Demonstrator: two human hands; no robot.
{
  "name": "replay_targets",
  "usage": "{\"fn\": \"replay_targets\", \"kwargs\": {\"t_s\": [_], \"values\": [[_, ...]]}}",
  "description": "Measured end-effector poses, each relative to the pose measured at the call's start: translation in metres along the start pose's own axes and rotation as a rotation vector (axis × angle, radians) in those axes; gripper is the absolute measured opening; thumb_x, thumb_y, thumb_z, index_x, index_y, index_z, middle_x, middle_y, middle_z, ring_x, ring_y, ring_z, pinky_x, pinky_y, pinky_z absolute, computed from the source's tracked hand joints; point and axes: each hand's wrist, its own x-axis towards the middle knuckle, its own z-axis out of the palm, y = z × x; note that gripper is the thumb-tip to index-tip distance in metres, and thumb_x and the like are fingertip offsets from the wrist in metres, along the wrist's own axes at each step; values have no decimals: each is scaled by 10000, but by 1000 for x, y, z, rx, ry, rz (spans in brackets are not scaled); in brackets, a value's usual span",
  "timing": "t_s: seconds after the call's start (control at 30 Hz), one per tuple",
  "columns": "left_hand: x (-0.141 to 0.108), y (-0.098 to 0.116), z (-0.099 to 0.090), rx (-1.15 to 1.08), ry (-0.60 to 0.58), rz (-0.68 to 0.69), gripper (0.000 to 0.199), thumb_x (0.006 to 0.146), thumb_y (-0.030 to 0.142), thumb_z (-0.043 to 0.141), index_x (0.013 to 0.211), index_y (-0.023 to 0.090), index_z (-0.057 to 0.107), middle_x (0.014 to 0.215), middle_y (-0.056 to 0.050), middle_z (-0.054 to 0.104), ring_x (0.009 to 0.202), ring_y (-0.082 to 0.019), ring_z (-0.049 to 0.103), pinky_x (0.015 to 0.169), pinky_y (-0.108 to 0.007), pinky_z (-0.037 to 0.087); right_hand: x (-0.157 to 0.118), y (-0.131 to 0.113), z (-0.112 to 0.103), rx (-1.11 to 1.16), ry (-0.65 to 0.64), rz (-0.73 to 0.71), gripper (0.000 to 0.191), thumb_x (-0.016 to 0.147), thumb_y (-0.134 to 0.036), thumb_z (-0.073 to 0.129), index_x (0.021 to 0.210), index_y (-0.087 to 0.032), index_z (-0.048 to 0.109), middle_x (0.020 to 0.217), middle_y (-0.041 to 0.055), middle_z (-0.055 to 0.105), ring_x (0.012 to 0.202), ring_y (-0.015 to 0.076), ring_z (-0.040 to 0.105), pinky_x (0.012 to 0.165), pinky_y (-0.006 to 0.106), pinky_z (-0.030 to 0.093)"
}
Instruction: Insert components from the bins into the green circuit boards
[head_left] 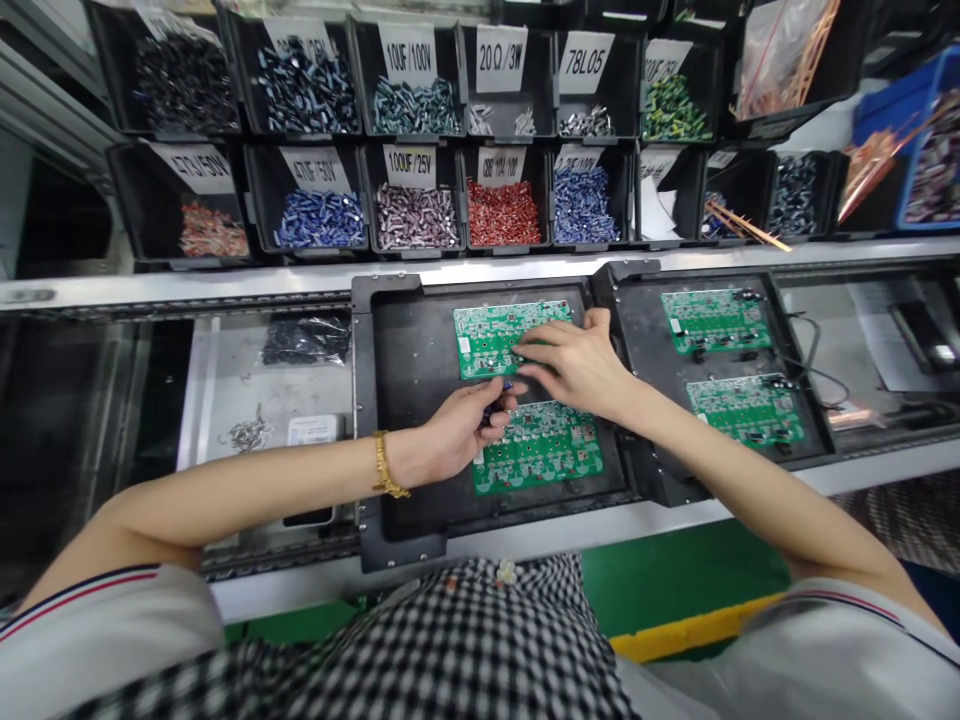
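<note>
Clasping small blue parts (491,408) in fingers of left hand (452,432). Bent over upper green board (487,325) with right hand (583,365); cannot tell if gripping anything. Inside black tray (409,470): that board, lower green board (544,455). Inside black bin (508,250) beyond: red pieces (502,215).

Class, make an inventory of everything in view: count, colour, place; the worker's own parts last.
Open plastic bins: many, black, rows at back
Paper labels: many, white, on bins
Open plastic bin: one, blue, far right
Rectangular circuit boards: four, green, two per tray
Rectangular trays: two, black, centre and right
Plastic bag of parts: one, black contents, left of trays
Loose metal parts: heap, silver, below bag
Chain bracelet: one, gold, left wrist
Left hand: one, bare, holding small dark-blue parts
Right hand: one, bare, at upper central board
</note>
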Motion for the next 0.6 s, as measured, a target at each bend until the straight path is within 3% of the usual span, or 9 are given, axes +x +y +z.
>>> {"fn": "replay_targets", "kwargs": {"t_s": [0.07,0.2,0.37,0.47,0.6], "values": [[0,1,3,0,-7,13,201,919,175,423,769,85,521,671,2,447,451,-17,338,398,-134,213,-5,-10,-7,84,37,36,240,884,-348,472,917,-215,669,995,31,683,869,202,589,744,349,174],[-2,5,10,4,-81,-19,225,917,121,381,733,87,506,660,-12,467,466,-29,366,412,-142,249,-12,-16,-16,160,15,46,201,870,-301,495,790,-220,662,858,-19,697,761,154,599,726,334,175],[-5,8,12,64,-83,-66,196,888,30,379,944,47,566,757,-60,552,490,-29,392,419,-135,274,-13,17,-9,-18,23,138,202,867,-202,430,836,-180,628,928,37,686,822,202,595,712,336,169],[-4,5,9,107,-85,-78,153,883,98,465,916,39,602,775,-64,557,484,-14,366,402,-125,238,-13,33,0,-27,2,135,208,853,-167,406,837,-173,613,953,46,675,877,218,586,701,328,165],[-2,2,5,123,-79,-45,155,857,118,531,894,43,661,709,-21,489,494,-9,351,414,-124,241,-13,36,5,-36,2,103,205,852,-162,393,833,-173,596,939,35,668,887,212,580,705,322,160]]}}
